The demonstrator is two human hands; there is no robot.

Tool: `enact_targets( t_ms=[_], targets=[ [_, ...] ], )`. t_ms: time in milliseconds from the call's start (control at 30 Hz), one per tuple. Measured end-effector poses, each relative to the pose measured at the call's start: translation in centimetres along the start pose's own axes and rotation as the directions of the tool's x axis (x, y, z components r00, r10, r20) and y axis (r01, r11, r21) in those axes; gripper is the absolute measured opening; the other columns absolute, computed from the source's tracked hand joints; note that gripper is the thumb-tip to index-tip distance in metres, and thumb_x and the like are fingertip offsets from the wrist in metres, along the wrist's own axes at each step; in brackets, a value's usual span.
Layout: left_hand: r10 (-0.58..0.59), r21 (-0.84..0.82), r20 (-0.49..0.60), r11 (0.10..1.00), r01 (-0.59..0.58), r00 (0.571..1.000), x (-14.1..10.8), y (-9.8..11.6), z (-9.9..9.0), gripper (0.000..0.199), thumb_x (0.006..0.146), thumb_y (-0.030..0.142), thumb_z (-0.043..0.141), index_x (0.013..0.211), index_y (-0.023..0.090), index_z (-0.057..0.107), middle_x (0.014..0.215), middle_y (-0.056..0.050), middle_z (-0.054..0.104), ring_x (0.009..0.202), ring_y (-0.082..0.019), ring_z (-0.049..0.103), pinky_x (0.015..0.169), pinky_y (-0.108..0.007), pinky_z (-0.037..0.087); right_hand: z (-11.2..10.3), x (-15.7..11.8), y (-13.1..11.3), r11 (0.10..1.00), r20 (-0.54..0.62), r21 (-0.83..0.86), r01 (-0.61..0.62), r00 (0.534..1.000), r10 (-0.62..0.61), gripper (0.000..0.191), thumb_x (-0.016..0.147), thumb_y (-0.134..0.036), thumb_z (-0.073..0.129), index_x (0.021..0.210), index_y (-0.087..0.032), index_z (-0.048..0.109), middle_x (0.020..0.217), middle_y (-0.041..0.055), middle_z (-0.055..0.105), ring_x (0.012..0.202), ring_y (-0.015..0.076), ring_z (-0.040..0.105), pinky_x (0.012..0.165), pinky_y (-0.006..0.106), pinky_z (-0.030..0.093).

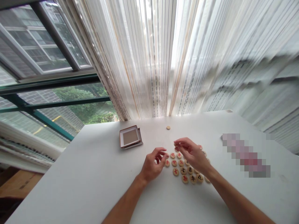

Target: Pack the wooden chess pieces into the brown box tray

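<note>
Several round wooden Chinese chess pieces (183, 170) with red or black characters lie close together in rows on the white table. My left hand (153, 163) is at the left edge of this group, its fingers curved and apart, with the fingertips beside the nearest pieces. Over the back of the group is my right hand (190, 152), palm down. Its thumb and fingers pinch a small chess piece (175, 143), of which only the edge shows. This hand and its forearm hide part of the group.
A single chess piece (168, 127) lies apart near the table's back edge. An open shallow box (130, 137) stands at the back left. To the right is a blurred-out long object (245, 157). Striped curtains (149, 62) hang behind the white table (93, 174).
</note>
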State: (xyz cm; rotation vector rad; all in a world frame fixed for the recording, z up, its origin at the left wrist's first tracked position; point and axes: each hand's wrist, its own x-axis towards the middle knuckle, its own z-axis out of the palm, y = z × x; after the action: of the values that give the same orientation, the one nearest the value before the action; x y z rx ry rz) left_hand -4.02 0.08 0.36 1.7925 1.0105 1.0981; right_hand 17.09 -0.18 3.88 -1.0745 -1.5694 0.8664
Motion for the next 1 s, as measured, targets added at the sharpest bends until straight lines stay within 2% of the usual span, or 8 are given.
enact_targets(
  t_ms=[100, 367, 633, 1000],
  targets=[
    [0.013, -0.005, -0.002, 1.000, -0.013, 1.000, 0.0, 0.0, 0.1, 0.024, 0.094, 0.036, 0.062, 0.113, 0.021, 0.060, 0.091, -0.005, 0.074, 0.059, -0.009, 0.062, 0.052, -0.019, 0.048, 0.6, -0.3, -0.2, 0.998, 0.064, -0.048, 0.045, 0.997, -0.042, 0.018, 0.095, -0.037, 0.061, 0.106, -0.024, 0.068, 0.104, 0.0073, 0.064, 0.090, 0.0197, 0.069, 0.081, 0.034, 0.060],
    [0.030, -0.001, 0.019, 1.000, -0.030, 0.999, 0.0, 0.0, 0.0, 0.024, 0.093, 0.038, 0.062, 0.110, 0.019, 0.061, 0.093, -0.004, 0.072, 0.064, -0.010, 0.063, 0.054, -0.019, 0.049, 1.6, -0.9, -0.3, 0.995, 0.202, -0.073, 0.073, 0.978, -0.057, 0.020, 0.098, -0.032, 0.056, 0.109, -0.025, 0.071, 0.099, 0.0064, 0.066, 0.084, 0.0179, 0.067, 0.074, 0.031, 0.058],
    [0.023, 0.022, 0.032, 0.999, -0.024, 0.999, 0.1, 0.1, -0.1, 0.020, 0.094, 0.036, 0.061, 0.104, 0.019, 0.066, 0.089, -0.004, 0.073, 0.064, -0.011, 0.063, 0.055, -0.020, 0.049, 1.6, -0.9, -0.1, 0.983, 0.224, -0.109, 0.151, 0.967, -0.123, 0.023, 0.096, -0.018, 0.055, 0.110, -0.026, 0.071, 0.097, 0.0052, 0.069, 0.089, 0.0189, 0.065, 0.081, 0.033, 0.053],
    [0.023, 0.047, -0.006, 0.999, -0.022, 1.000, 0.2, 0.0, -0.2, 0.021, 0.095, 0.036, 0.060, 0.101, 0.018, 0.068, 0.083, -0.003, 0.073, 0.063, -0.011, 0.063, 0.058, -0.020, 0.050, 1.8, -1.1, -0.2, 0.995, 0.280, -0.041, 0.096, 0.956, -0.081, 0.026, 0.096, -0.020, 0.054, 0.117, -0.026, 0.068, 0.105, 0.0066, 0.063, 0.092, 0.0174, 0.066, 0.083, 0.031, 0.057]
  ],
)
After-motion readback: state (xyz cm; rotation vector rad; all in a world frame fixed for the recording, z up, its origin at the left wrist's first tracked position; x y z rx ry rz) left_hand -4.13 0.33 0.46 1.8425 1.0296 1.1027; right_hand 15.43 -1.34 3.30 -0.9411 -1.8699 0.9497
